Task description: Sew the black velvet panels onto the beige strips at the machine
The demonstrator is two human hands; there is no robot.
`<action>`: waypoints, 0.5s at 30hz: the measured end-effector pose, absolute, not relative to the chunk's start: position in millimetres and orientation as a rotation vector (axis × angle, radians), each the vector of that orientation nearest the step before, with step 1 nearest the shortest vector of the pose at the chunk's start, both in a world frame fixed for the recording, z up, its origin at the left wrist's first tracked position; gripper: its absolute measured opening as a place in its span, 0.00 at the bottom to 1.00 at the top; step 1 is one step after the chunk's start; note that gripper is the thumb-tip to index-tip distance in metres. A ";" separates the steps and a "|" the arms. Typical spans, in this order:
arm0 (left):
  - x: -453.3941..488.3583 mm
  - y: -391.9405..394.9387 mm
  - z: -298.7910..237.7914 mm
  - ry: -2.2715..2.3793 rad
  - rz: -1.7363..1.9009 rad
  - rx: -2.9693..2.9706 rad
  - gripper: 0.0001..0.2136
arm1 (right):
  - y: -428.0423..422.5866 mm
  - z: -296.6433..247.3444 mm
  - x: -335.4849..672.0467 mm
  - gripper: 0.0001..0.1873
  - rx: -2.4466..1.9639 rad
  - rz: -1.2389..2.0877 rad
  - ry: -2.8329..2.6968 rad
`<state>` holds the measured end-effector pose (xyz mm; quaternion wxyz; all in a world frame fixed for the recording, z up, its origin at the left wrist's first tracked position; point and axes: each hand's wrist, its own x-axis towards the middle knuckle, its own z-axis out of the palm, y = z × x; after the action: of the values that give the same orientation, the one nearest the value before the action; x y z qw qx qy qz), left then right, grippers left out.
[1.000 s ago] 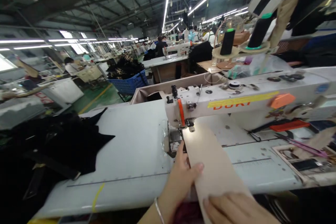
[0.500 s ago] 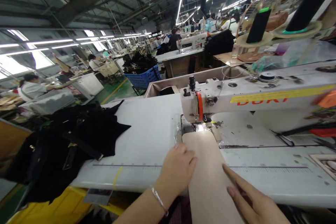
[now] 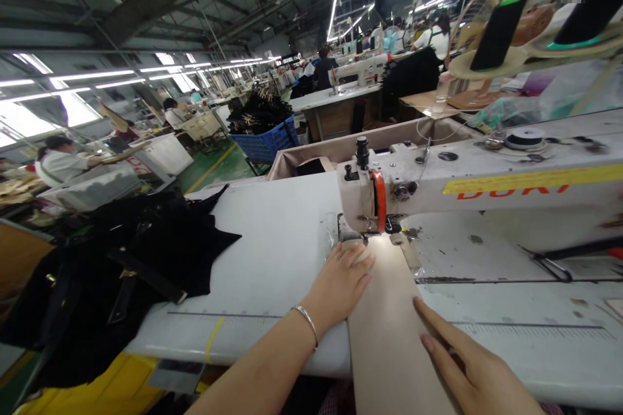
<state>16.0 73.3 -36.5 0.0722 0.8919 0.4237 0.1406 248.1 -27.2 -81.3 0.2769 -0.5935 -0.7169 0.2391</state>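
A long beige strip of material (image 3: 389, 324) lies on the white sewing table (image 3: 272, 253) and runs under the needle head of a white sewing machine (image 3: 467, 181). My left hand (image 3: 341, 282) lies flat on the strip's left edge, fingers stretched toward the presser foot (image 3: 392, 230). My right hand (image 3: 467, 363) rests on the strip's right edge nearer to me, with its fingers extended and pointing up the strip. Neither hand grips anything.
A heap of black fabric with straps (image 3: 121, 259) covers the table's left end. Black thread cones (image 3: 496, 32) stand behind the machine. A blue crate of dark goods (image 3: 265, 136) and other sewing stations with people (image 3: 61, 162) fill the hall beyond.
My left hand has slid forward along the strip, closer to the presser foot. My right hand went from lying flat to pointing up the strip, then stayed. The view shifted left.
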 end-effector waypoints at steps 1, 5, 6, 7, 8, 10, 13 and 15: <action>16.3 75.0 -37.1 1.276 0.428 2.679 0.17 | -25.1 -80.0 247.4 0.29 -1.600 0.634 -1.915; 17.8 80.0 -39.5 1.285 0.460 2.675 0.17 | -18.6 -76.2 245.4 0.28 -1.594 0.641 -1.904; 18.0 80.6 -40.1 1.286 0.468 2.672 0.16 | -18.0 -76.1 245.1 0.28 -1.595 0.646 -1.899; 18.2 81.0 -40.6 1.289 0.477 2.669 0.16 | -17.7 -76.1 244.9 0.28 -1.596 0.650 -1.893; 18.3 81.2 -41.2 1.295 0.485 2.665 0.16 | -17.7 -76.4 244.7 0.28 -1.598 0.651 -1.887; 18.5 81.2 -42.3 1.306 0.497 2.655 0.16 | -17.7 -76.6 244.3 0.28 -1.605 0.648 -1.878; 18.3 81.5 -43.5 1.306 0.514 2.644 0.16 | -17.1 -75.5 243.6 0.28 -1.608 0.654 -1.868; 17.4 82.6 -44.2 1.301 0.524 2.644 0.16 | -16.1 -74.6 243.0 0.28 -1.612 0.664 -1.860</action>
<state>17.4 82.6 -44.2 0.0741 0.8810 0.4335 0.1745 243.0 -16.1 -74.6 0.2918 -0.6050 -0.6977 0.2491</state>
